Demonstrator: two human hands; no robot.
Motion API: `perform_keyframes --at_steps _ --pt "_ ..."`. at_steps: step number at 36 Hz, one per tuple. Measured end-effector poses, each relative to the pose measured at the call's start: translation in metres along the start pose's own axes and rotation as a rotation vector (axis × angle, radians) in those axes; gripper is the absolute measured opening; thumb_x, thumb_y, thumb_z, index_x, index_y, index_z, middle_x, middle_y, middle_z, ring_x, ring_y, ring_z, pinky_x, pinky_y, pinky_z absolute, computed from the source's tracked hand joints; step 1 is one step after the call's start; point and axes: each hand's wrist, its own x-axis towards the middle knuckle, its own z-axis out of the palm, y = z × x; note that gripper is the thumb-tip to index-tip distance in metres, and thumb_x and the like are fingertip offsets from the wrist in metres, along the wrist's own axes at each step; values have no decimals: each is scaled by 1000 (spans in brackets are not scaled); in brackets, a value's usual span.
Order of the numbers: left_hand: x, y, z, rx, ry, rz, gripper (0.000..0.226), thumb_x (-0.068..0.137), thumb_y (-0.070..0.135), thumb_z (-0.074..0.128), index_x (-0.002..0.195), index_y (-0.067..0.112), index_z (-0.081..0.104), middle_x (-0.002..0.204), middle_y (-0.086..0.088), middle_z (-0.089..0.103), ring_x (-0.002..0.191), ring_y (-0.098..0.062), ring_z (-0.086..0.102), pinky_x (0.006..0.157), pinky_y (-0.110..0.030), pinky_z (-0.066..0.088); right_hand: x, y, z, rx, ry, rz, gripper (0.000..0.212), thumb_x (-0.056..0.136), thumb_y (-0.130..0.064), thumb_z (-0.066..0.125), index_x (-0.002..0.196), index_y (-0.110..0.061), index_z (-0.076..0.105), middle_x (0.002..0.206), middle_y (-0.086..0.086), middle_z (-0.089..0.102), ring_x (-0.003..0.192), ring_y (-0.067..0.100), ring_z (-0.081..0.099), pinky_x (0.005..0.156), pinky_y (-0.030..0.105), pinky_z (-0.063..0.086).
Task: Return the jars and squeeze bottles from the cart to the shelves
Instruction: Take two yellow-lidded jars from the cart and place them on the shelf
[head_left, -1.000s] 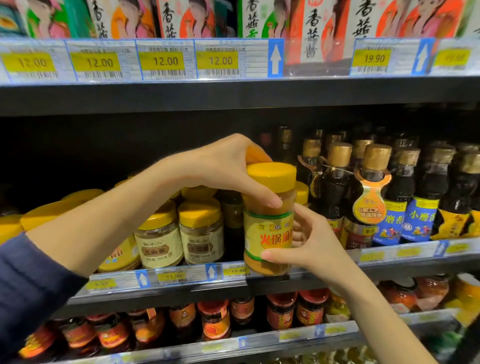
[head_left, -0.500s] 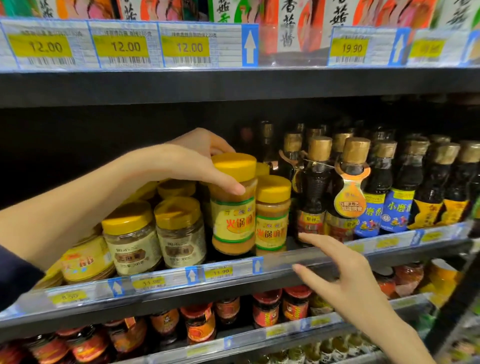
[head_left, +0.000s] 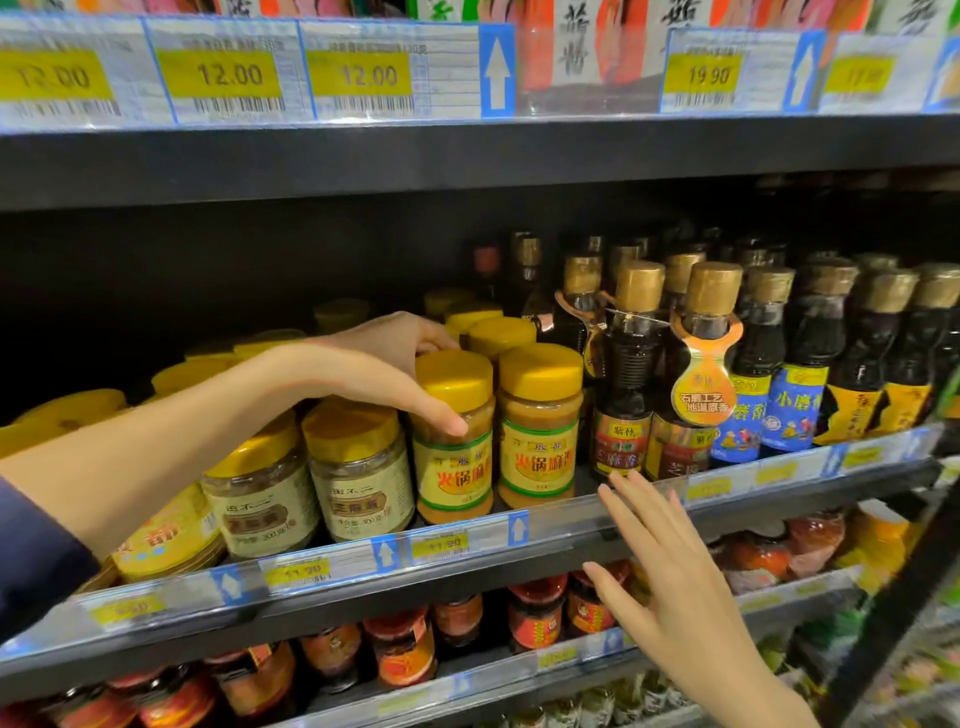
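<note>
On top of the yellow-lidded jar (head_left: 456, 467) sits the left hand (head_left: 387, 364), and it has a proper hold: fingers curled over the back of the cap, thumb pressed down the front onto the clear shoulder. A dark blue sleeve (head_left: 31, 561) trails off to the left of the jar.

The jar is clear plastic, packed nearly to the neck with a tan-orange paste. It stands upright on the middle shelf (head_left: 571, 551), at the front edge just behind the price rail. Its long axis is vertical, lid up, and the yellow label with green bands and red characters faces out.

Just right of the jar stands its twin (head_left: 537, 431), same lid, same paste, same label; whether the two touch cannot be told. More yellow lids line up behind them. Just left of the jar come two wider jars (head_left: 358, 478) with yellow caps, pale labels and a beige filling.

Right of the jar, past the twin, stand dark bottles (head_left: 623, 395) with gold caps, full of near-black liquid. One wears an orange neck tag.

Below and right of the jar, the right hand (head_left: 670, 577) is released, fingers straight and spread, holding nothing, fingertips up by the rail. Contact with the rail cannot be told.

Below the jar, red-lidded jars (head_left: 535, 613) show red sauce. Above it hang yellow price tags (head_left: 231, 75) reading 12.00.
</note>
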Motion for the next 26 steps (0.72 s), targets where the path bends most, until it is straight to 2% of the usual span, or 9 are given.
perform_keyframes --at_steps 3,6,10,17,23,26 --pt "0 -3 0 8 -4 -9 106 50 55 78 141 25 33 143 3 43 123 -17 47 95 -32 45 -1 0 2 -4 3 8 62 86 -45 45 140 -16 37 146 -2 40 139 12 25 113 38 15" --pt "1 -5 -2 49 -9 5 104 53 55 78 142 26 32 143 3 44 123 -17 48 92 -30 45 -1 -2 4 -9 6 13 63 86 -46 44 141 -16 35 147 -2 38 141 11 21 113 37 15" --pt "-1 -4 -6 116 -30 35 102 51 62 74 140 29 35 138 5 48 113 -15 53 89 -28 49 -3 -2 5 -7 -1 21 64 87 -47 43 142 -16 35 148 -4 35 142 7 16 114 34 13" --pt "-2 -2 -6 190 -19 78 91 63 58 73 141 32 33 140 5 45 117 -17 50 82 -25 45 -4 -4 7 -7 -10 38 64 87 -46 43 143 -17 34 150 -5 33 143 5 15 118 27 7" --pt "-7 -4 -3 350 89 153 88 66 64 67 140 29 36 135 3 43 120 -19 44 88 -28 40 -5 -3 7 -39 1 25 65 92 -55 32 143 -16 32 149 -5 32 144 1 11 118 27 6" --pt "-15 -6 1 390 148 228 84 69 64 64 139 27 37 132 3 44 119 -18 45 95 -31 41 -3 -4 5 -74 6 12 63 88 -48 40 141 -13 36 147 -3 36 143 -2 8 117 29 8"
